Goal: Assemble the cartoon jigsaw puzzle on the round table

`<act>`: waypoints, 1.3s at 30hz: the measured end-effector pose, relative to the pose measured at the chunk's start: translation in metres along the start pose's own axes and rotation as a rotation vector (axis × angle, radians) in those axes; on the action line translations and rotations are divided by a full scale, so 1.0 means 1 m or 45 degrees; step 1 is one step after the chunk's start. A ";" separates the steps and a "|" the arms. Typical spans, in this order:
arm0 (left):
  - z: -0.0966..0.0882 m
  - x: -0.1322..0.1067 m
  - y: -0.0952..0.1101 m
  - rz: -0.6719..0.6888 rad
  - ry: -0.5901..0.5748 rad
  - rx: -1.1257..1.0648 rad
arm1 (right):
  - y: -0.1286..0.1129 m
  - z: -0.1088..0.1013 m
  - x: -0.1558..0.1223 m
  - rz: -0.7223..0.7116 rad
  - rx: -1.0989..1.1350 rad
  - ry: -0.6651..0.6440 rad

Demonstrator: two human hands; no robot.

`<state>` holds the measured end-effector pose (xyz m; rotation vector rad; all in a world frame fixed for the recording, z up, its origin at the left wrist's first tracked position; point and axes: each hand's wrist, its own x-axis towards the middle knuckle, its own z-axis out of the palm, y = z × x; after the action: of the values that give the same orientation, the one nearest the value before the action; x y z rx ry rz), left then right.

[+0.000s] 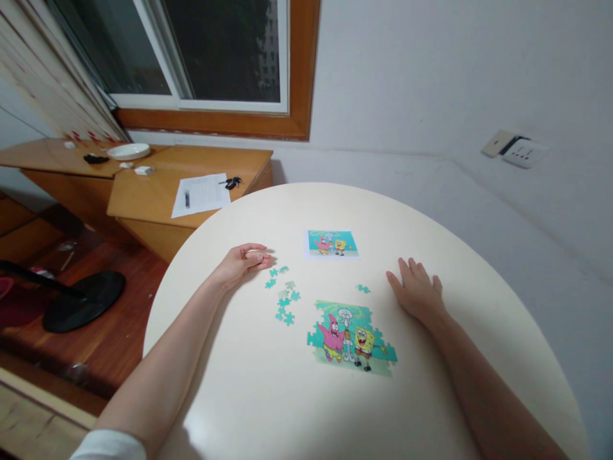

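A partly assembled cartoon jigsaw puzzle (pixel 352 338) lies on the round cream table (pixel 297 396). Several loose teal pieces (pixel 284 299) are scattered to its upper left, and one lone piece (pixel 363 289) lies above it. A small reference picture card (pixel 331 243) sits farther back. My left hand (pixel 244 262) rests on its side beside the loose pieces, fingers curled in and pinched, with whatever they hold hidden. My right hand (pixel 416 291) lies flat on the table, fingers stretched, right of the lone piece, holding nothing.
A wooden desk (pixel 158 191) stands behind at the left with a paper sheet (pixel 201 193), a dark small object (pixel 232 183) and a white plate (pixel 128 151). A black round stand base (pixel 83 301) sits on the wooden floor. A wall socket (pixel 520 150) is at the right.
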<state>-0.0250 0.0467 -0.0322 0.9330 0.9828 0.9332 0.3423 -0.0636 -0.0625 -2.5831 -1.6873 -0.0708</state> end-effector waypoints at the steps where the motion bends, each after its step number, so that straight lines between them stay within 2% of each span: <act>1: 0.001 0.000 0.000 0.010 0.009 0.003 | 0.000 0.000 0.000 -0.004 0.006 0.010; 14: 0.008 0.001 -0.002 0.065 0.042 0.058 | -0.001 -0.003 -0.001 0.009 0.020 -0.038; 19: 0.010 0.001 -0.004 0.091 0.032 0.093 | 0.000 0.000 -0.001 -0.012 0.021 0.006; 27: 0.011 0.000 -0.003 0.033 0.047 0.024 | 0.002 0.003 0.001 -0.008 0.030 0.020; 32: 0.008 0.000 -0.001 0.007 -0.019 -0.086 | 0.001 -0.001 0.000 0.001 0.021 -0.029; 39: 0.007 0.001 0.000 -0.011 -0.046 -0.130 | 0.003 0.003 0.002 -0.010 0.029 0.019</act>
<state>-0.0184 0.0464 -0.0303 0.8563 0.8998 0.9479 0.3455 -0.0628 -0.0656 -2.5533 -1.6835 -0.0704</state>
